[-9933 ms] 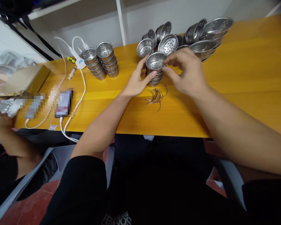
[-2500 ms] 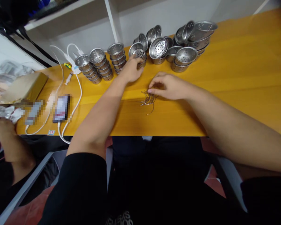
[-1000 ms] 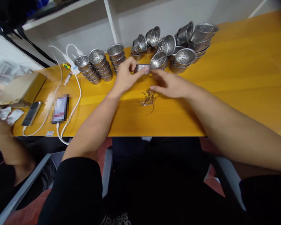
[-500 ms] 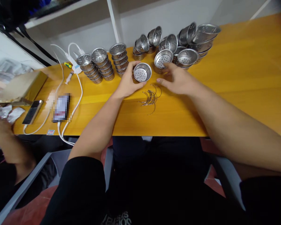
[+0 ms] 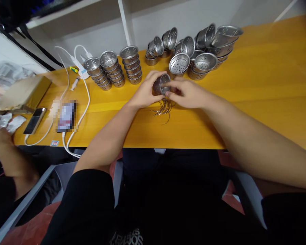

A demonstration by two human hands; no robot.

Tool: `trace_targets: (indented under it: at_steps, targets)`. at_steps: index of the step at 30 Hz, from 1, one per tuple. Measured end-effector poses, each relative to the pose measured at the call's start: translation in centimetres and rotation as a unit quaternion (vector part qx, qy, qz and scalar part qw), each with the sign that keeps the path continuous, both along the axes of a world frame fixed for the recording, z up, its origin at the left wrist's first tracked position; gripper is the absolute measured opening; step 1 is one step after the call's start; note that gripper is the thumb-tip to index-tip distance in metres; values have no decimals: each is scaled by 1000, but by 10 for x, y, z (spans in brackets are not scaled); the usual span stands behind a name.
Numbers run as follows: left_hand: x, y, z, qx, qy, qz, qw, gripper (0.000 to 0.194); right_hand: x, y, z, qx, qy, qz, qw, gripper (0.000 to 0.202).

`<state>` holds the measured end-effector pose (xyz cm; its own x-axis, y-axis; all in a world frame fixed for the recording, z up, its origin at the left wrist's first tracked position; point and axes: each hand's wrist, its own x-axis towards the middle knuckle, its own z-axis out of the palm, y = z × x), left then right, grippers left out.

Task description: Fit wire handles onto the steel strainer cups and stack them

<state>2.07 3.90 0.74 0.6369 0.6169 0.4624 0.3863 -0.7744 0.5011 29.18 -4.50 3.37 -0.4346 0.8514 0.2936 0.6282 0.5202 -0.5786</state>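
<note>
The left hand (image 5: 145, 91) is clamped around a metal cup (image 5: 157, 85), thumb on the near side and fingers over the far side. The cup, the centre of the clock here, is pierced with small holes and tipped so that its mouth faces about 3 o'clock. From that side the right hand (image 5: 190, 93) meets it, with at least 1 finger reaching in at the mouth and the thumb close to the near rim; whether these fingers are pinching anything I cannot tell.

At 6 o'clock, just below the cup and partly covered by the hands, a bunch of thin curved wires (image 5: 164, 108) lies on the yellow table (image 5: 257, 85). Loose cups (image 5: 205, 62) spread from 12 to 2 o'clock, some upright, others tilted against their neighbours. Between 9 and 10 o'clock stand 3 upright stacks (image 5: 113, 69) of the same kind.

A syringe (image 5: 75, 83) lies at 9 o'clock, near a white plug (image 5: 84, 74). Between 8 and 9 o'clock lie 2 phones (image 5: 66, 116), each with a white cable (image 5: 86, 105) plugged in. Farther out that way, at the table's edge, is a co-worker's hand (image 5: 0, 136).
</note>
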Motion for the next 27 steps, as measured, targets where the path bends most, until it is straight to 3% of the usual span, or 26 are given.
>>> trace_targets:
  at_steps: [6, 13, 17, 21, 24, 27]
  targets:
    - [-2, 5, -3, 9, 2, -12, 1000, 92, 4, 2, 0, 4, 23, 36, 999, 56]
    - [-1, 7, -4, 16, 13, -33, 999, 84, 6, 10, -17, 28, 145, -20, 989, 68]
    - [2, 3, -2, 14, 23, -44, 999, 80, 5, 11, -15, 14, 172, -45, 984, 68]
    - [5, 3, -3, 14, 36, -46, 998, 78, 0, 10, -11, -52, 202, -43, 977, 73]
    - [8, 3, -2, 18, 39, -36, 998, 79, -3, 9, -12, -74, 213, -45, 973, 70]
    - [8, 2, 3, 27, 40, -33, 998, 78, -5, 8, -15, -44, 192, -69, 978, 58]
